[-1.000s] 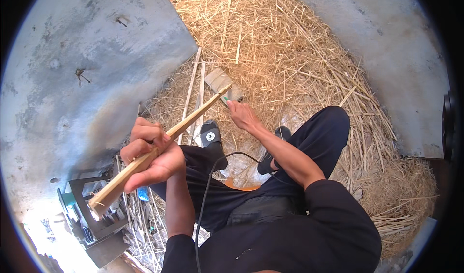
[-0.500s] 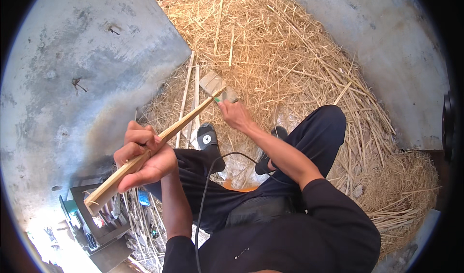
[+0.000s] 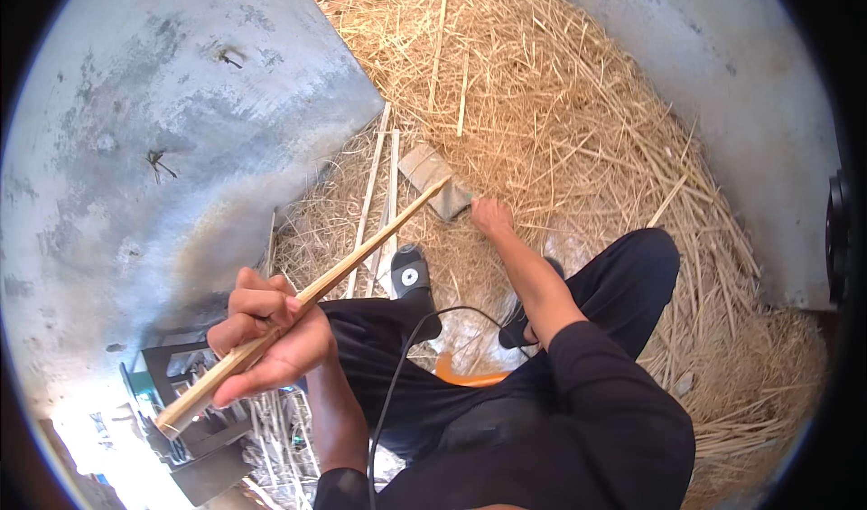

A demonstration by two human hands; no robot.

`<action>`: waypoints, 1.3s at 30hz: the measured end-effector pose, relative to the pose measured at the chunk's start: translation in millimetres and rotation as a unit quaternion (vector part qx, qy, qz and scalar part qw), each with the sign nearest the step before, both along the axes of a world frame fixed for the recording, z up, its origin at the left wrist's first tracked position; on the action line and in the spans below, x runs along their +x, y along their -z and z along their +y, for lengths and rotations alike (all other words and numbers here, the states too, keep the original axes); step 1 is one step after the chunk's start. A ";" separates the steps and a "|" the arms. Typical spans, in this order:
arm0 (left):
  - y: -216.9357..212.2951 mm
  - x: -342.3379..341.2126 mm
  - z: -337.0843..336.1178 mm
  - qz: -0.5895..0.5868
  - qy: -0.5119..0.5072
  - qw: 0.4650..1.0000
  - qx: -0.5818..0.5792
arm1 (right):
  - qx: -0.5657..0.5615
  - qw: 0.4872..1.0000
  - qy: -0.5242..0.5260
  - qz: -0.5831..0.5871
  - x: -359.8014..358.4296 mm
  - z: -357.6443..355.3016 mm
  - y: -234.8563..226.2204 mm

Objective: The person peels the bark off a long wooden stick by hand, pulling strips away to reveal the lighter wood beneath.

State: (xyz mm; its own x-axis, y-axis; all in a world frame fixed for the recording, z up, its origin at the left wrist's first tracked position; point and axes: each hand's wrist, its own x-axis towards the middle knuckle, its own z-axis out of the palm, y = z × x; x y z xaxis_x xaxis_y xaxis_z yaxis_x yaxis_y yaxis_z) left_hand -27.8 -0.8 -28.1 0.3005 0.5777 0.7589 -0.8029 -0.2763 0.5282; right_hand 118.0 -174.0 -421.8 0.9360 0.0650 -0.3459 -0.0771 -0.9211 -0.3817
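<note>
A long bamboo strip (image 3: pixel 298 307) is clamped in the left hand (image 3: pixel 271 334), its tip pointing toward 1 o'clock. At 12 o'clock, the right hand (image 3: pixel 492 216) rests, fingers curled, against a grey block (image 3: pixel 436 180) on the straw (image 3: pixel 560 121); whether it is gripped cannot be told.

Right hand (image 3: pixel 492 216): fingertips hidden against the grey flat block (image 3: pixel 436 181); grip can't be confirmed. Left hand (image 3: pixel 271 334): palm side out of sight behind the wooden stick (image 3: pixel 307 298). Black cable (image 3: pixel 397 374): lower end cut off at frame bottom. Orange item (image 3: pixel 465 376): mostly covered by the legs, type unclear. Dark rack (image 3: pixel 194 420) at lower left: overexposed, contents unreadable.
</note>
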 end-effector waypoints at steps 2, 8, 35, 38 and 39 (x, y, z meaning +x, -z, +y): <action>-1.4 3.3 4.5 0.004 -0.015 1.000 0.000 | 0.025 1.000 0.000 0.012 -4.6 -12.3 -16.1; 1.5 2.0 8.4 0.007 -0.002 1.000 0.014 | 0.214 0.971 0.047 -0.099 -33.9 -8.1 -98.4; -20.2 -0.6 28.3 0.045 -0.161 0.985 -0.040 | 0.224 0.960 0.139 0.097 8.7 18.8 78.6; -19.4 -3.7 42.3 0.054 -0.157 0.984 -0.055 | 0.274 0.948 0.124 0.101 -2.6 8.2 56.3; -22.7 -7.9 43.1 0.056 -0.161 0.983 -0.064 | 0.277 0.952 0.103 0.083 -4.1 6.6 30.9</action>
State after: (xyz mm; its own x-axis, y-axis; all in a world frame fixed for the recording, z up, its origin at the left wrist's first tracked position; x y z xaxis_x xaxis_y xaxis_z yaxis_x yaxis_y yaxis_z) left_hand -35.7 42.3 -5.4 0.1650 0.7453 0.6460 -0.6192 -0.4315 0.6560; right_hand 113.9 -167.4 -452.7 0.8837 0.1020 -0.4567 -0.3363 -0.5401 -0.7714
